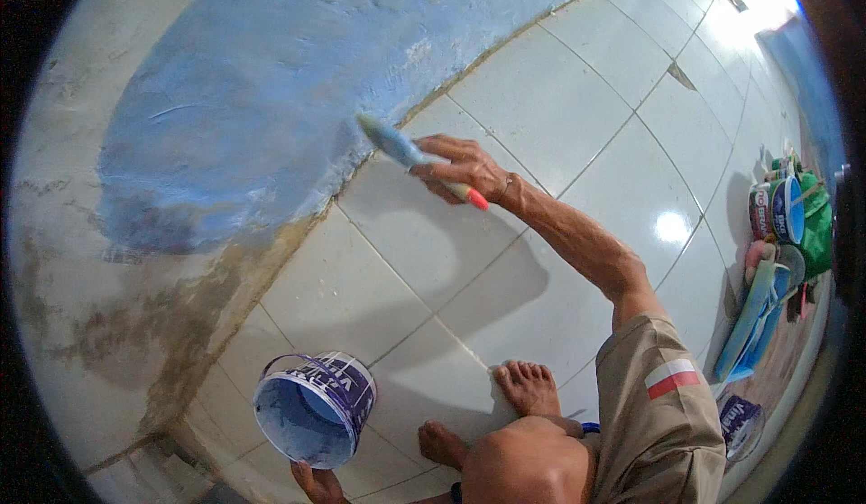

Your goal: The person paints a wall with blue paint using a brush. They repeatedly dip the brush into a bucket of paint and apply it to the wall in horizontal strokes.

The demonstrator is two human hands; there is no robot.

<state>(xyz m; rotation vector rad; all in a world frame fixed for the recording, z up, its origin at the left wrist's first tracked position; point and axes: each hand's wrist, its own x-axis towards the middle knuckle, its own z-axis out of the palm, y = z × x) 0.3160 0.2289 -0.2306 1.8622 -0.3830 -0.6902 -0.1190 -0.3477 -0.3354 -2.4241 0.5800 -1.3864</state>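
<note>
My right hand (pixel 463 169) grips a paintbrush (pixel 399 144) by its handle, whose end is red. The pale, paint-coated bristles point up and left, at the foot of a wall (pixel 250 98) with a patch of blue paint. Whether the tips touch the wall I cannot tell. At the lower left, my left hand (pixel 316 482) holds a plastic paint bucket (pixel 358 396) by its rim. The bucket is tilted with its mouth toward me, its inside coated in light blue; its thin handle rises at the left. Most of my left hand's fingers are hidden.
White floor tiles (pixel 568 247) meet the wall along a dirty edge; one tile (pixel 680 76) is chipped. At the right stand a paint can (pixel 788 209), a green bag (pixel 818 226), a blue paint tray (pixel 754 328) and a lid (pixel 742 423). My bare feet (pixel 528 387) are below.
</note>
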